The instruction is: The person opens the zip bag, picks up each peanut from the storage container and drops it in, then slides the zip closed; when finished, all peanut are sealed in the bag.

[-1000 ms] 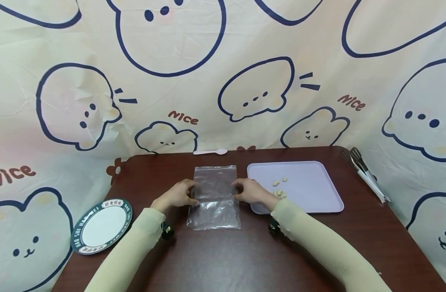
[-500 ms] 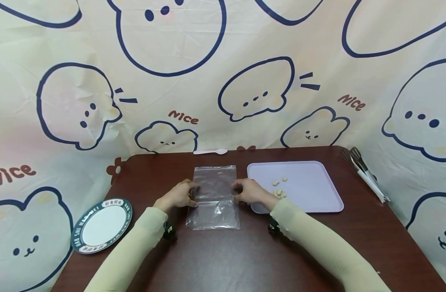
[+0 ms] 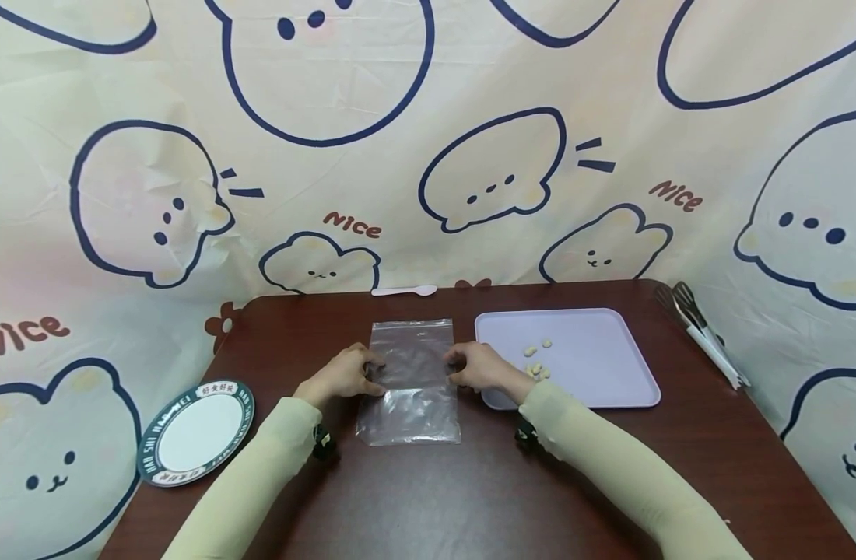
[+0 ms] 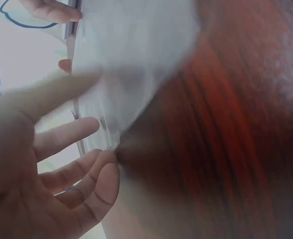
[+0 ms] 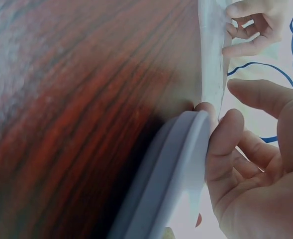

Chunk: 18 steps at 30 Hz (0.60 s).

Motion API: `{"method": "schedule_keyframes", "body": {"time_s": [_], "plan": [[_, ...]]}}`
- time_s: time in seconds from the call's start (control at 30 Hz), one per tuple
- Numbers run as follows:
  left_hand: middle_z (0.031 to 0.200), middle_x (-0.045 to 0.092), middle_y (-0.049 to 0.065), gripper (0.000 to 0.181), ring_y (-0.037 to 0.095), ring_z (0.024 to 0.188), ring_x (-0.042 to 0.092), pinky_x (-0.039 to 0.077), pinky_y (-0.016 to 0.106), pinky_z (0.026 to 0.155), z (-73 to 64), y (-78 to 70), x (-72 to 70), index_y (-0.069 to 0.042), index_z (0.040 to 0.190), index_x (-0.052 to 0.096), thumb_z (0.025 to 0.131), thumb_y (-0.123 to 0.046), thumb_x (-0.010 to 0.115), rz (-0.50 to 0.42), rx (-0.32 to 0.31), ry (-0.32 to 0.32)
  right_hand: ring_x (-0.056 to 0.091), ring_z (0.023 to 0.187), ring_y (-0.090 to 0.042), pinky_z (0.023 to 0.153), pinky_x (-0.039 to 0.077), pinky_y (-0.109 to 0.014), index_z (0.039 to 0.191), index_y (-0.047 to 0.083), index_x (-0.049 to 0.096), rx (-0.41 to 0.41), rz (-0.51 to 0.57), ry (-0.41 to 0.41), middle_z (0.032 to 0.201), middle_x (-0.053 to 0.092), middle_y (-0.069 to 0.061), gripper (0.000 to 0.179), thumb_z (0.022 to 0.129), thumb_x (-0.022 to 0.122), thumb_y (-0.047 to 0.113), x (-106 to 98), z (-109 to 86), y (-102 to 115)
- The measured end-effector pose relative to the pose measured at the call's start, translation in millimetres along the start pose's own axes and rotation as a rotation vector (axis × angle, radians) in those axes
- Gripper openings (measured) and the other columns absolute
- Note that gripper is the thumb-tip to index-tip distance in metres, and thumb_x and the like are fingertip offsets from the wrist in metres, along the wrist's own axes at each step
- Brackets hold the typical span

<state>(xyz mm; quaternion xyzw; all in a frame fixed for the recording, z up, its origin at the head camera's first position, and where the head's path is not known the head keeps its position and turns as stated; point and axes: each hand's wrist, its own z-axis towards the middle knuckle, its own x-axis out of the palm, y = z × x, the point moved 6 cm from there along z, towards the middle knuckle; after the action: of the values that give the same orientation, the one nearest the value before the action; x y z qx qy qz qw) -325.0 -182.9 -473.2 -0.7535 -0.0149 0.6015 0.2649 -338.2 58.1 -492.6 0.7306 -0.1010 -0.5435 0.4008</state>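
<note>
A clear zip-top plastic bag (image 3: 415, 389) lies flat on the brown table, its zip strip at the far end. My left hand (image 3: 340, 375) is at the bag's left edge, thumb and fingers spread apart. In the left wrist view one blurred finger of the left hand (image 4: 42, 144) stretches over the bag (image 4: 136, 45), while the other fingertips sit right at its edge. My right hand (image 3: 485, 367) is at the bag's right edge, over the tray's left rim. Seen from the right wrist, the right hand (image 5: 265, 159) has its thumb apart from its loosely bent fingers.
A pale lilac tray (image 3: 603, 358) at right bears several small cream-coloured pieces (image 3: 536, 370). A green-rimmed white plate (image 3: 197, 435) lies at left. A white spoon (image 3: 403, 292) lies at the back edge, and white-handled utensils, one a whisk (image 3: 708, 342), lie at the right edge.
The bag has shifted slightly toward me and a little left. The left hand has moved only slightly; the right hand and the tray stay in place.
</note>
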Motion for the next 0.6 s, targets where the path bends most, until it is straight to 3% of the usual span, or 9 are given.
{"method": "schedule_keyframes", "body": {"time_s": [0.1, 0.2, 0.37, 0.6], "plan": [[0.132, 0.054, 0.018, 0.061, 0.029, 0.110, 0.055, 0.048, 0.047, 0.095, 1.1, 3.2, 1.0, -0.009, 0.133, 0.063, 0.082, -0.036, 0.082, -0.016, -0.036, 0.015, 0.059, 0.052, -0.010, 0.048, 0.051, -0.028, 0.119, 0.009, 0.069, 0.000, -0.004, 0.000, 0.115, 0.073, -0.007, 0.038, 0.083, 0.079, 0.017, -0.1, 0.8, -0.6], [0.136, 0.052, 0.020, 0.066, 0.033, 0.116, 0.056, 0.047, 0.050, 0.098, 1.4, 3.9, 1.0, -0.006, 0.138, 0.059, 0.083, -0.034, 0.081, 0.007, -0.051, 0.010, 0.058, 0.052, -0.010, 0.049, 0.051, -0.028, 0.118, 0.009, 0.070, -0.006, -0.027, -0.011, 0.114, 0.072, -0.007, 0.036, 0.084, 0.078, 0.017, -0.4, 2.0, -0.8], [0.128, 0.055, 0.019, 0.068, 0.032, 0.108, 0.058, 0.048, 0.048, 0.096, 2.1, 3.2, 2.2, -0.003, 0.138, 0.058, 0.080, -0.027, 0.084, 0.055, -0.054, -0.010, 0.057, 0.050, -0.010, 0.051, 0.050, -0.027, 0.119, 0.009, 0.070, -0.005, -0.057, -0.028, 0.112, 0.071, -0.008, 0.035, 0.085, 0.077, 0.018, 0.0, 3.2, -1.2], [0.115, 0.063, 0.018, 0.054, 0.026, 0.098, 0.058, 0.051, 0.045, 0.090, 4.5, 1.8, 3.0, -0.001, 0.129, 0.066, 0.081, -0.020, 0.083, 0.048, -0.054, -0.008, 0.060, 0.066, -0.009, 0.055, 0.051, -0.025, 0.117, 0.010, 0.071, -0.009, -0.073, -0.027, 0.109, 0.072, -0.006, 0.033, 0.085, 0.077, 0.016, -0.1, 3.4, 1.2]]}}
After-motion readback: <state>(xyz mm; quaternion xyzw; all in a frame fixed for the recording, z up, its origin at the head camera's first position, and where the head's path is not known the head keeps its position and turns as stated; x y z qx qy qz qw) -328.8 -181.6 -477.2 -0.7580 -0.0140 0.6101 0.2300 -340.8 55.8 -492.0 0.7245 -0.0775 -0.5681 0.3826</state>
